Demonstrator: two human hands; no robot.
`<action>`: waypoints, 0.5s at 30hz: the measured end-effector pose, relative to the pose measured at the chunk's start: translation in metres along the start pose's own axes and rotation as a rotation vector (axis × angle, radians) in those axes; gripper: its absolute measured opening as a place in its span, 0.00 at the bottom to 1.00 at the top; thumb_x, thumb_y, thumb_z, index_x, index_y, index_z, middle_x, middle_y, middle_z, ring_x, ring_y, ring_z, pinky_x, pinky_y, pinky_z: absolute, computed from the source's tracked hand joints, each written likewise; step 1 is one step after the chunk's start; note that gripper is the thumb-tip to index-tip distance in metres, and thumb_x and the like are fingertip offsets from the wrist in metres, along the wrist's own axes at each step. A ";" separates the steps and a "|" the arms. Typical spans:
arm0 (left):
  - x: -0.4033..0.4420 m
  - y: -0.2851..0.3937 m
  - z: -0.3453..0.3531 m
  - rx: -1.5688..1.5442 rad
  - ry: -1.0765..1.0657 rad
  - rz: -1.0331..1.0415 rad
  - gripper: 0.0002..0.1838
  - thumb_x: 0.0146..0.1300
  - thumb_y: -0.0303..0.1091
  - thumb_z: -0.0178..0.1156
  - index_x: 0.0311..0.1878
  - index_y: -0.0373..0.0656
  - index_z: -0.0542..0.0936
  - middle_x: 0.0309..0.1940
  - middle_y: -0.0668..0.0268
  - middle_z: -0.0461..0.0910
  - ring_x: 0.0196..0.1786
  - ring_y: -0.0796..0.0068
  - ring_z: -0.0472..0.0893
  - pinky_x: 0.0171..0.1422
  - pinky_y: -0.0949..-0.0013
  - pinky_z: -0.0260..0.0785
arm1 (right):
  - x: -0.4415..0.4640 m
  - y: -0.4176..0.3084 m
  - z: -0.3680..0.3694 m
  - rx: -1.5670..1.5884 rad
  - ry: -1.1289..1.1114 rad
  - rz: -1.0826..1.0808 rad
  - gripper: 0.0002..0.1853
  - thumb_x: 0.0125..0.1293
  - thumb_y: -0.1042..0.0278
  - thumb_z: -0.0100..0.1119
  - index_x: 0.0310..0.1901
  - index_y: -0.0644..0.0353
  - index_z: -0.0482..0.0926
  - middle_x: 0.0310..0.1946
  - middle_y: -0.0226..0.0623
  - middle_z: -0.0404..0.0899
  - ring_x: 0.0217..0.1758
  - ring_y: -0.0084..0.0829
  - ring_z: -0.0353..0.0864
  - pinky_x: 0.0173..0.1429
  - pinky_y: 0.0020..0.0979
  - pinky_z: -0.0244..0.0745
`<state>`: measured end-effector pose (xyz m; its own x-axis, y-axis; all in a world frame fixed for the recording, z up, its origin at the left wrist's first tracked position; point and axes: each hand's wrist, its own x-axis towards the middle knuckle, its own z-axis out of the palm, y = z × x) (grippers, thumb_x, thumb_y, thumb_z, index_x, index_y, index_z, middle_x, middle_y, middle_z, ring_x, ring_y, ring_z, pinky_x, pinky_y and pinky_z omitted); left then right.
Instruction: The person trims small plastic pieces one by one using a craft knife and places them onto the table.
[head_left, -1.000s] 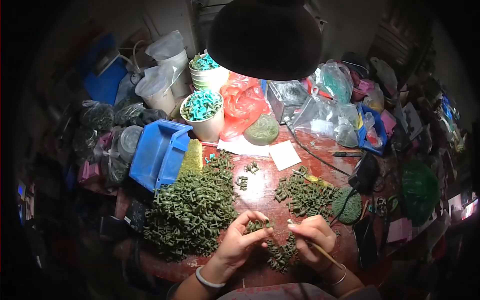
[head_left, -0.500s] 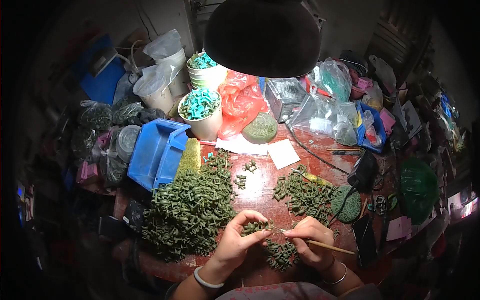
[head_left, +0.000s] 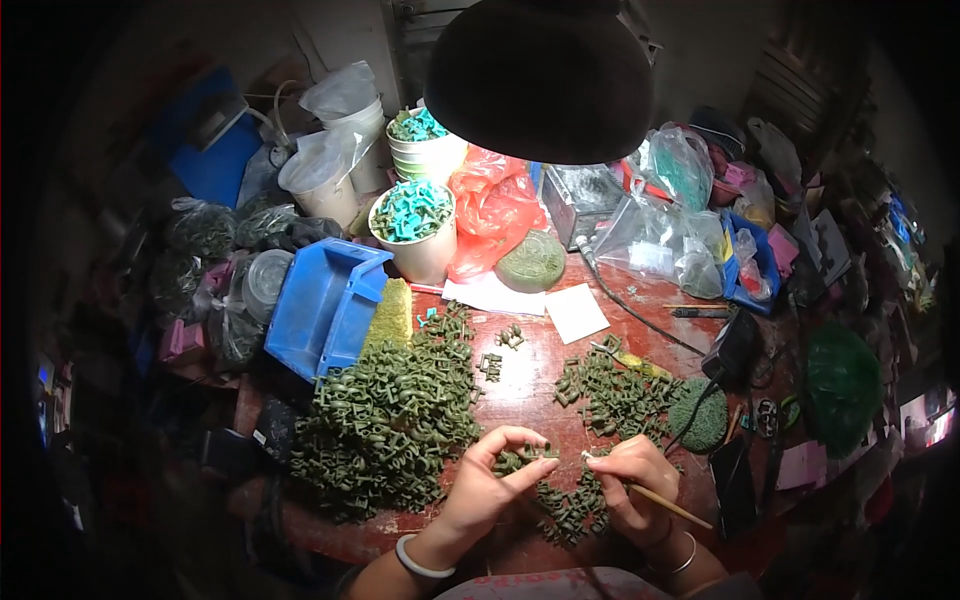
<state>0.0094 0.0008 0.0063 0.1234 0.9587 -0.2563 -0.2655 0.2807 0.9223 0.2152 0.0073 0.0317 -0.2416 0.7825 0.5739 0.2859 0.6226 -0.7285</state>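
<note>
My left hand [head_left: 488, 488] pinches a small dark green piece [head_left: 541, 452] between thumb and fingertips. Its exact kind is too small to tell. In my right hand [head_left: 640, 482] is a thin tool with a wooden handle [head_left: 672, 507], its back end pointing down to the right. Something pale shows at the right fingertips, a short gap away from the green piece. Beneath both hands lies a small pile of similar green pieces [head_left: 575, 512]. A far larger heap of them [head_left: 385, 425] rises left of my left hand, and another pile [head_left: 625, 395] spreads beyond my right hand.
A blue bin [head_left: 325, 305] stands tilted behind the big heap, beside a yellow sponge [head_left: 393, 312]. White buckets [head_left: 418, 258] hold green and turquoise pieces. A dark lamp head [head_left: 540, 85] hangs overhead. A round green pad [head_left: 698, 415], a black cable [head_left: 640, 312] and plastic bags [head_left: 650, 235] occupy the right.
The right hand and its tool have drawn slightly rightward, widening the gap to the green piece in my left hand. The whole view has shifted a little.
</note>
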 end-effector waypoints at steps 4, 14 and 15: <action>-0.001 0.003 0.003 0.385 -0.054 0.315 0.13 0.60 0.24 0.71 0.49 0.38 0.86 0.41 0.67 0.85 0.44 0.78 0.81 0.53 0.72 0.73 | 0.001 0.000 -0.001 0.075 -0.104 -0.010 0.13 0.60 0.84 0.65 0.46 0.63 0.86 0.31 0.35 0.79 0.33 0.32 0.78 0.39 0.31 0.76; -0.007 0.011 0.004 -0.105 -0.039 -0.066 0.16 0.67 0.23 0.65 0.58 0.39 0.78 0.40 0.62 0.85 0.34 0.78 0.85 0.33 0.80 0.74 | -0.010 0.006 -0.005 0.417 0.105 0.451 0.10 0.77 0.69 0.55 0.46 0.65 0.84 0.35 0.36 0.84 0.33 0.21 0.81 0.39 0.22 0.75; -0.004 0.012 -0.001 -0.283 -0.084 -0.071 0.21 0.69 0.26 0.63 0.63 0.37 0.72 0.44 0.57 0.84 0.35 0.74 0.86 0.30 0.78 0.75 | -0.007 0.001 -0.006 0.350 0.148 0.566 0.10 0.78 0.70 0.53 0.49 0.66 0.82 0.37 0.38 0.85 0.33 0.20 0.82 0.38 0.21 0.76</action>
<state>0.0045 0.0009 0.0179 0.2265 0.9323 -0.2821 -0.5080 0.3602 0.7824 0.2228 0.0020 0.0291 -0.0062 0.9954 0.0956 0.0084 0.0956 -0.9954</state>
